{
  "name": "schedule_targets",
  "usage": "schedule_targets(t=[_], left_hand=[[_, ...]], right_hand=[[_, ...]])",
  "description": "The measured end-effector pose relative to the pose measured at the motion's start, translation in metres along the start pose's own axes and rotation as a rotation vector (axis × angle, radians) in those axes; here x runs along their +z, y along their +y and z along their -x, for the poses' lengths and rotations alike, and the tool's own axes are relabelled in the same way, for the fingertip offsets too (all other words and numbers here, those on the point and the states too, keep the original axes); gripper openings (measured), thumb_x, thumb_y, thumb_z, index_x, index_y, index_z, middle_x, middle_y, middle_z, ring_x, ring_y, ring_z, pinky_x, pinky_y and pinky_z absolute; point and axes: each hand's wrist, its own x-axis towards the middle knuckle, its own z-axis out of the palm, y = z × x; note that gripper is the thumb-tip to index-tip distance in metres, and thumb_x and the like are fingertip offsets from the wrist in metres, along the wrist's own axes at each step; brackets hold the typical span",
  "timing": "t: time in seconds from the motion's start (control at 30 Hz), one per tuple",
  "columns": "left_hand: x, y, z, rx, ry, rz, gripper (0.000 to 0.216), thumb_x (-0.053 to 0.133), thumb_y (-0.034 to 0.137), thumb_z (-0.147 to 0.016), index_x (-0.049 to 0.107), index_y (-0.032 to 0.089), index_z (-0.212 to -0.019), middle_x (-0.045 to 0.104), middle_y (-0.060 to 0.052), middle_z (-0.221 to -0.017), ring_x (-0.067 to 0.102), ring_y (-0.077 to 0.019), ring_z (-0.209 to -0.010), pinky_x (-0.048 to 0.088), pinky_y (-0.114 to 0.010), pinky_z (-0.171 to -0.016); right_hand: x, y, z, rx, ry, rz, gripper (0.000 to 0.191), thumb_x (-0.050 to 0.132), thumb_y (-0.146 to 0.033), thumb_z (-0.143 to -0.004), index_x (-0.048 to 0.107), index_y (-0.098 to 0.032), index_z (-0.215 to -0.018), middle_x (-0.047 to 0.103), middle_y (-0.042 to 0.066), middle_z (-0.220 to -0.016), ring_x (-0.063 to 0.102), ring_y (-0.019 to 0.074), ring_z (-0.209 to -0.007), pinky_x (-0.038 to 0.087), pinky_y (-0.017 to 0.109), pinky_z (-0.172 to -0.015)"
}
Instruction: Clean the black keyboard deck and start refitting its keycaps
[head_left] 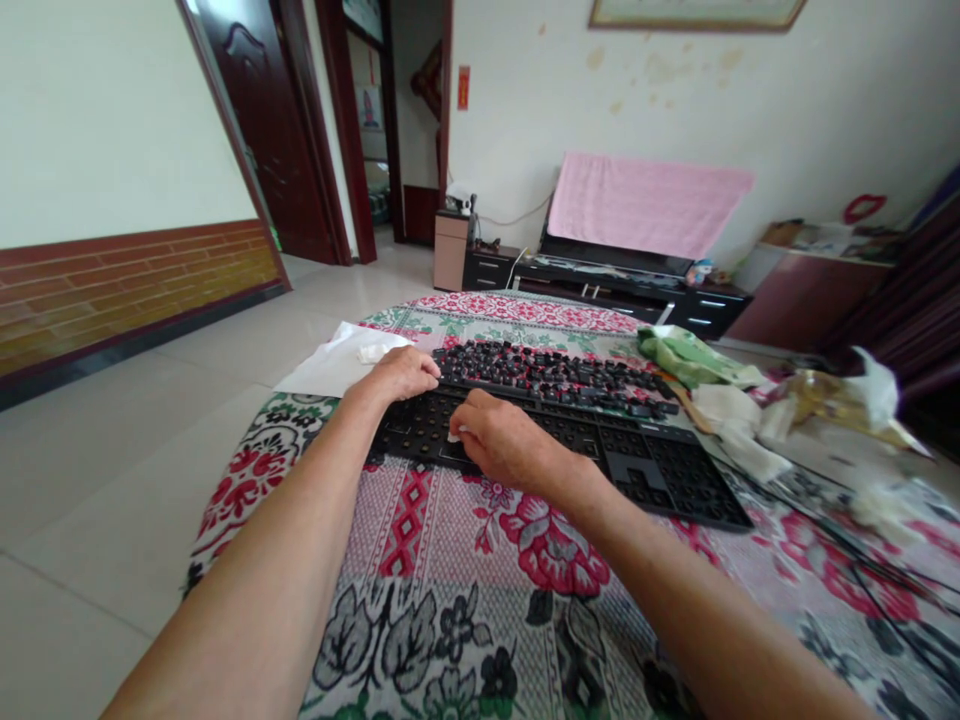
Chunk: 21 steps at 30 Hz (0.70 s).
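A black keyboard base (660,470) with its keycaps removed lies across a flowered cloth. Behind it sits a heap of loose black keycaps (555,375). My left hand (401,372) rests curled on the keyboard's far left corner, pressing it down. My right hand (499,435) is closed over the keyboard's left half, pinching a small white wad (454,435) against the bare key sockets.
The flowered cloth (450,580) covers the table. White paper (330,365) with a crumpled tissue lies at the far left corner. A green cloth (686,355), white tissues and plastic wrap clutter the right side, with black cables (862,555). Beyond are a TV stand and doorway.
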Motion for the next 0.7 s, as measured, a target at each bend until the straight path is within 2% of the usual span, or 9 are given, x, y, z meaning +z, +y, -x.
schedule_targets(t=[0.17, 0.33, 0.43, 0.6, 0.7], left_hand=[[0.002, -0.002, -0.003, 0.003, 0.002, -0.003, 0.025, 0.058, 0.023, -0.065, 0.073, 0.023, -0.086, 0.071, 0.000, -0.080, 0.062, -0.0158, -0.074, 0.043, -0.024, -0.065], [0.003, -0.003, -0.004, -0.010, 0.001, -0.001, 0.027, 0.058, 0.024, -0.065, 0.072, 0.023, -0.088, 0.071, 0.000, -0.080, 0.061, -0.0160, -0.073, 0.043, -0.024, -0.065], [0.003, -0.003, -0.004, 0.000, -0.005, -0.002, 0.028, 0.058, 0.025, -0.064, 0.073, 0.022, -0.088, 0.070, -0.001, -0.080, 0.061, -0.0168, -0.072, 0.043, -0.025, -0.065], [0.005, -0.006, -0.005, 0.014, 0.004, 0.018, 0.027, 0.057, 0.024, -0.064, 0.072, 0.022, -0.087, 0.070, -0.001, -0.081, 0.061, -0.0171, -0.073, 0.043, -0.026, -0.066], [0.005, -0.006, -0.005, 0.006, 0.009, 0.013, 0.028, 0.057, 0.025, -0.065, 0.072, 0.021, -0.087, 0.070, -0.002, -0.079, 0.061, -0.0169, -0.072, 0.043, -0.026, -0.065]], right_hand=[[0.008, -0.016, -0.014, -0.012, -0.038, 0.105, 0.023, 0.042, -0.011, -0.083, 0.063, -0.015, -0.090, 0.054, 0.008, -0.089, 0.047, 0.0103, -0.066, 0.029, 0.025, -0.054], [0.009, -0.019, -0.011, 0.042, -0.083, 0.203, 0.022, 0.043, -0.008, -0.080, 0.064, -0.014, -0.084, 0.053, 0.008, -0.088, 0.046, 0.0111, -0.066, 0.026, 0.025, -0.050], [0.005, -0.015, -0.007, 0.054, -0.082, 0.209, 0.022, 0.045, -0.006, -0.078, 0.064, -0.014, -0.085, 0.053, 0.008, -0.087, 0.045, 0.0110, -0.064, 0.026, 0.026, -0.051], [0.008, -0.016, -0.007, -0.023, -0.004, 0.168, 0.023, 0.042, -0.008, -0.082, 0.062, -0.015, -0.089, 0.052, 0.008, -0.089, 0.045, 0.0111, -0.067, 0.028, 0.026, -0.053], [0.009, -0.017, -0.008, 0.000, -0.058, 0.165, 0.022, 0.043, -0.008, -0.081, 0.064, -0.014, -0.086, 0.052, 0.008, -0.086, 0.046, 0.0112, -0.065, 0.027, 0.026, -0.053]])
